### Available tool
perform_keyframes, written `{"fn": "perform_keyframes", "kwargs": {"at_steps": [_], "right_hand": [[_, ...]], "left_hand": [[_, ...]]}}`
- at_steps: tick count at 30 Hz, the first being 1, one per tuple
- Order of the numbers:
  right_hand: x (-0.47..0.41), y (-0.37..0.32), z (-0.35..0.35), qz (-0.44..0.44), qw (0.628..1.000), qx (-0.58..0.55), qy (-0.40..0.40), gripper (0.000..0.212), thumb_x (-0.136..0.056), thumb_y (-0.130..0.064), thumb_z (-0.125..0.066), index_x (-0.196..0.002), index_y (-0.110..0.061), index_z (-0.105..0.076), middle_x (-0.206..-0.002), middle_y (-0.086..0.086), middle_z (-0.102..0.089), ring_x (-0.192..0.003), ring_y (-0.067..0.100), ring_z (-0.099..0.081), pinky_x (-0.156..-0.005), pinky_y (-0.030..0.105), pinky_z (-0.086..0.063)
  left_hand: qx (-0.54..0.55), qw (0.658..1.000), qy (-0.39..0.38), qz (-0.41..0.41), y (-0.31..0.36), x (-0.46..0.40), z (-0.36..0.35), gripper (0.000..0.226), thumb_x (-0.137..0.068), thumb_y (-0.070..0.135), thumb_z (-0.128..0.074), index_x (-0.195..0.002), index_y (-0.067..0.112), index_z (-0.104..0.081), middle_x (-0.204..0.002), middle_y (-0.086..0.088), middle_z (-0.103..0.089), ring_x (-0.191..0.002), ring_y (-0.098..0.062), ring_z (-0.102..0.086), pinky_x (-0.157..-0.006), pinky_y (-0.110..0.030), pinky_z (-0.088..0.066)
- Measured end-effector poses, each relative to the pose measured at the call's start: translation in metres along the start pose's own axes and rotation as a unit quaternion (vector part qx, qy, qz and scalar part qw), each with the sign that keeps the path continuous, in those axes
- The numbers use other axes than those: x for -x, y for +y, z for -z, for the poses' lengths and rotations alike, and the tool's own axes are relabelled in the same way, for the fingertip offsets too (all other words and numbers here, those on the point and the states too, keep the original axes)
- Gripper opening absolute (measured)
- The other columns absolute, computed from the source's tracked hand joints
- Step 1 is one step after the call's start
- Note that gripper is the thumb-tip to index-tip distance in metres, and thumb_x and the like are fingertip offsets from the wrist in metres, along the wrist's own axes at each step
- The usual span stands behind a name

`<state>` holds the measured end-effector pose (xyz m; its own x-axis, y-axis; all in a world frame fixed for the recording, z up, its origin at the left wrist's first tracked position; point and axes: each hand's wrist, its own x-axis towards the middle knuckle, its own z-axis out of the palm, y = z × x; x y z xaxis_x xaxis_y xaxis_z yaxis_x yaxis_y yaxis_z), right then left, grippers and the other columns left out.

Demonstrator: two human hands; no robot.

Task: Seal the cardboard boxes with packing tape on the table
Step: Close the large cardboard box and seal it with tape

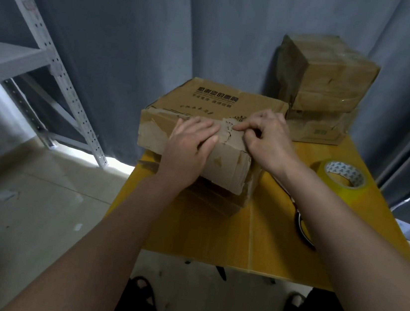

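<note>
Nearest the viewer, two bare forearms reach forward over the yellow surface [214, 235]. Under the right forearm, a dark-rimmed object [302, 228] lies on the surface, mostly hidden, so what it is cannot be told.

The left hand [189, 145] lies flat with fingers straight and relaxed, pressing on the near top edge of the cardboard box [214, 115]. Just to its right, the right hand [266, 137] rests on the same edge with fingers curled, index fingertip and thumb pinching at the box's torn top edge; whether a strip of tape is between them cannot be told. The box is worn, its near face ragged, and it sits on other flattened cardboard [216, 198] beneath the hands.

Right of the right hand, apart from the box, a roll of packing tape [341, 178] lies flat on the surface.

Beyond the right hand, at the far corner, two taped boxes [324, 92] stand stacked. Behind everything hangs a grey curtain [135, 41], and far left of the left hand stands a metal shelf frame [29, 54] on the floor.
</note>
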<state>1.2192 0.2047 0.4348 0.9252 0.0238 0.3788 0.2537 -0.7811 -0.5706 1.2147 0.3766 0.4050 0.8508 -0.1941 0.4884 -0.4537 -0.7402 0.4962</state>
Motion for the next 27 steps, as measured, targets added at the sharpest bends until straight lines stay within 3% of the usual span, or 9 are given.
{"fn": "perform_keyframes", "kwargs": {"at_steps": [5,10,13,16,19,27], "right_hand": [[-0.006,-0.004,0.003,-0.004,0.998,0.039,-0.041,0.023,-0.094,-0.022,-0.054,-0.107,-0.030,-0.070,-0.112,-0.004,-0.047,-0.117,0.021,-0.037,-0.099,0.037,-0.028],[-0.012,-0.009,0.005,-0.028,0.997,0.051,-0.050,0.014,-0.092,-0.023,-0.057,-0.101,-0.028,-0.066,-0.118,0.002,-0.049,-0.122,0.024,-0.037,-0.101,0.040,-0.029],[-0.013,-0.010,0.005,-0.033,0.997,0.053,-0.055,0.013,-0.092,-0.023,-0.057,-0.099,-0.029,-0.066,-0.119,0.003,-0.049,-0.122,0.025,-0.037,-0.101,0.041,-0.029],[-0.015,-0.011,0.005,-0.038,0.996,0.057,-0.063,0.012,-0.092,-0.024,-0.056,-0.097,-0.031,-0.065,-0.111,-0.001,-0.046,-0.121,0.025,-0.037,-0.100,0.040,-0.029],[-0.014,-0.012,0.002,-0.039,0.996,0.054,-0.064,0.015,-0.093,-0.023,-0.054,-0.098,-0.033,-0.065,-0.112,-0.001,-0.046,-0.120,0.025,-0.036,-0.099,0.039,-0.027],[-0.012,-0.012,0.002,-0.037,0.997,0.028,-0.062,0.017,-0.094,-0.021,-0.054,-0.089,-0.035,-0.063,-0.108,-0.005,-0.043,-0.121,0.023,-0.036,-0.101,0.039,-0.025]], "left_hand": [[0.053,0.998,0.035,0.005,0.001,0.001,-0.003,0.027,-0.098,0.020,-0.056,-0.122,0.015,-0.068,-0.131,-0.004,-0.063,-0.130,-0.021,-0.048,-0.118,-0.034,-0.010],[0.104,0.993,0.054,0.029,0.005,0.000,0.000,0.016,-0.092,0.018,-0.065,-0.104,0.014,-0.074,-0.118,-0.001,-0.068,-0.112,-0.009,-0.050,-0.116,-0.048,-0.023],[0.118,0.991,0.033,0.052,0.007,-0.005,0.006,0.009,-0.089,0.020,-0.069,-0.095,0.015,-0.073,-0.108,0.007,-0.067,-0.100,0.001,-0.047,-0.111,-0.050,-0.031],[0.099,0.989,-0.033,0.105,0.012,-0.016,0.015,0.003,-0.089,0.026,-0.068,-0.091,0.027,-0.069,-0.112,0.010,-0.062,-0.112,-0.009,-0.050,-0.108,-0.047,-0.036],[0.098,0.981,-0.086,0.145,0.019,-0.027,0.021,0.012,-0.090,0.027,-0.067,-0.082,0.037,-0.065,-0.119,0.008,-0.062,-0.122,-0.019,-0.049,-0.109,-0.048,-0.036],[0.149,0.967,-0.109,0.174,0.017,-0.025,0.022,0.010,-0.091,0.029,-0.066,-0.084,0.035,-0.065,-0.120,0.004,-0.062,-0.125,-0.023,-0.046,-0.108,-0.050,-0.035]]}}
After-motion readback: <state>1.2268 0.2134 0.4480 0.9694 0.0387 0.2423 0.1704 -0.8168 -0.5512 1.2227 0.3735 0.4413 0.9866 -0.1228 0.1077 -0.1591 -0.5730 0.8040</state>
